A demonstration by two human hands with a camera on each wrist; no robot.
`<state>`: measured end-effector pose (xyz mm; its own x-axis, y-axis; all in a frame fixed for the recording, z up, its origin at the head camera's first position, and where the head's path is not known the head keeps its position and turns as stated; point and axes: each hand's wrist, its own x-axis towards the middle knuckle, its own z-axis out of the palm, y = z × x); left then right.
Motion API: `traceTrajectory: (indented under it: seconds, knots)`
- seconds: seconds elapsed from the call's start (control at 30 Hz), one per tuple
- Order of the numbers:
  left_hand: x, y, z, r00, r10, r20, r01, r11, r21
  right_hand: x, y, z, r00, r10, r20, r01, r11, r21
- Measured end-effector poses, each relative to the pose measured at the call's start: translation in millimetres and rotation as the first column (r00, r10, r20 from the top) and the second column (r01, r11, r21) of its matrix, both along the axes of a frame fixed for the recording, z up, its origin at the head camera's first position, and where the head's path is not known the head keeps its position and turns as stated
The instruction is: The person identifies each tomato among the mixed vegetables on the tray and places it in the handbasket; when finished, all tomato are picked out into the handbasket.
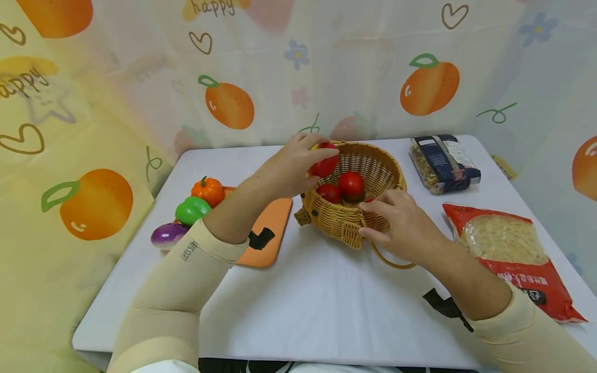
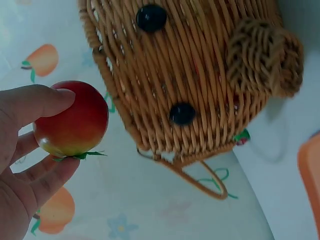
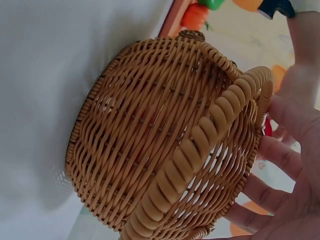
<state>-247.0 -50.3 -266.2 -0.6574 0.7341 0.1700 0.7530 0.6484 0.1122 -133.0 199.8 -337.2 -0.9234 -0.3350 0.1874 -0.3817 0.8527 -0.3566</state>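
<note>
My left hand is raised at the left rim of a wicker basket. Its thumb and fingers hold a red tomato that turns yellow near its green leaves. Inside the basket lie red tomatoes, partly hidden by the front wall. At the near right of the basket, my right hand grips the rim, fingers spread along it. The basket's twisted handle hangs down outside, close to that hand. Button eyes and a woven snout decorate the basket's wall.
Left of the basket lies an orange cutting board. Beside it are an orange pepper, a green vegetable and a purple eggplant. A dark-labelled bag and a red-and-clear packet lie to the right.
</note>
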Motion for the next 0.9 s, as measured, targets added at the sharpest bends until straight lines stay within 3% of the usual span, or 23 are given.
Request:
traceTrajectory:
  seconds: [0.23, 0.43, 0.7, 0.9]
  knots:
    - [-6.3, 25.1, -15.9, 0.998, -0.027, 0.058, 0.030, 0.998, -0.047, -0.7, -2, -0.4, 1.000, -0.002, 0.013, 0.002, 1.000, 0.007]
    - [-9.8, 32.4, -26.5, 0.994, -0.014, 0.111, 0.024, 0.996, -0.087, 0.1, -3, -2.3, 1.000, -0.001, 0.004, 0.001, 1.000, 0.005]
    - [-5.5, 22.4, -25.4, 0.999, -0.024, 0.049, 0.027, 0.998, -0.058, 0.7, -2, -1.1, 1.000, 0.000, -0.007, 0.000, 1.000, 0.002]
    - [4.8, 1.3, -22.6, 0.996, 0.070, 0.052, -0.068, 0.997, -0.037, 0.6, 0, -3.1, 0.999, 0.006, -0.042, -0.006, 1.000, 0.002]
